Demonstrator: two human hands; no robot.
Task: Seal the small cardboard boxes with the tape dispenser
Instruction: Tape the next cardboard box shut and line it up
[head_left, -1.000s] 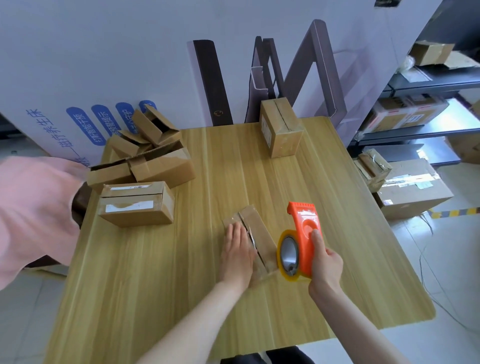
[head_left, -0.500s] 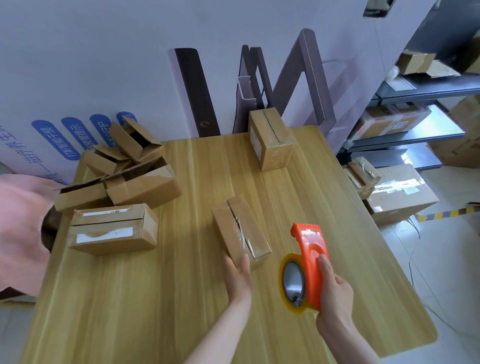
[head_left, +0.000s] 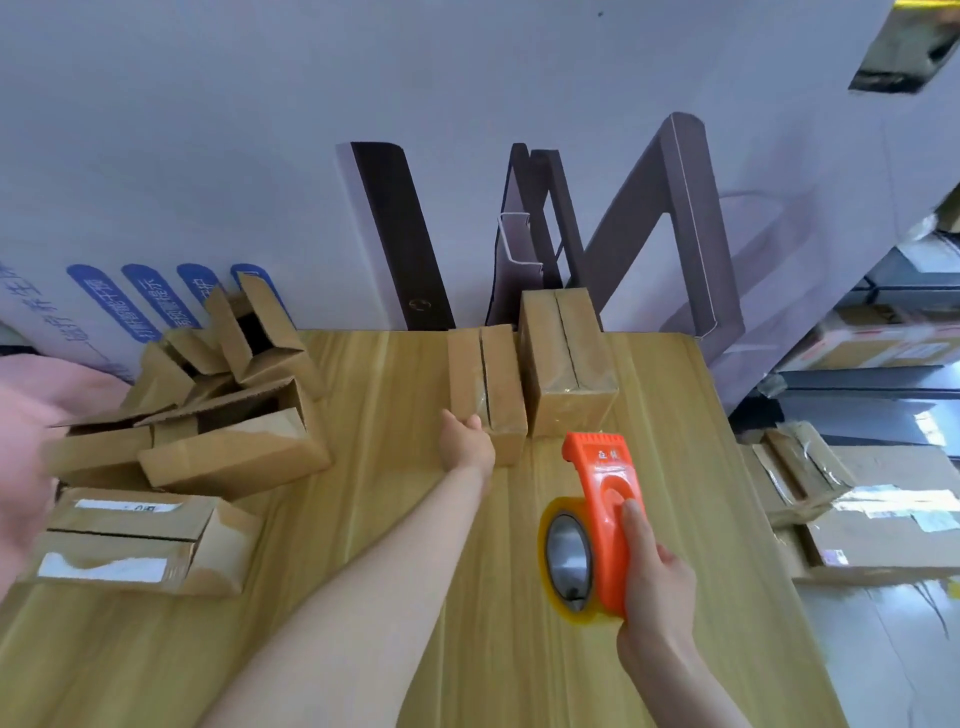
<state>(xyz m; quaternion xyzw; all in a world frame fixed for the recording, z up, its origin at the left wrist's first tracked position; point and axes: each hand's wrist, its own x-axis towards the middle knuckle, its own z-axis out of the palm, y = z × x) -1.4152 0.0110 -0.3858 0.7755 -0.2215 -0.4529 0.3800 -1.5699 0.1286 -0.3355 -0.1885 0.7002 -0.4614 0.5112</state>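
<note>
My right hand grips an orange tape dispenser with a roll of clear tape, held above the table's near right part. My left hand reaches far forward and touches the near end of a small taped cardboard box, fingers against its front. That box lies beside a larger taped box at the table's back edge. On the left, several small boxes with loose flaps lie in a heap, with a shut box in front of them.
The wooden table stands against a white printed board. Dark panels lean on that board behind the boxes. A person's pink sleeve shows at the left edge. Shelves and more cartons stand on the right.
My left hand has pushed the small taped box from the table's middle to the back, beside the larger box. The dispenser stays in my right hand, a little nearer.
</note>
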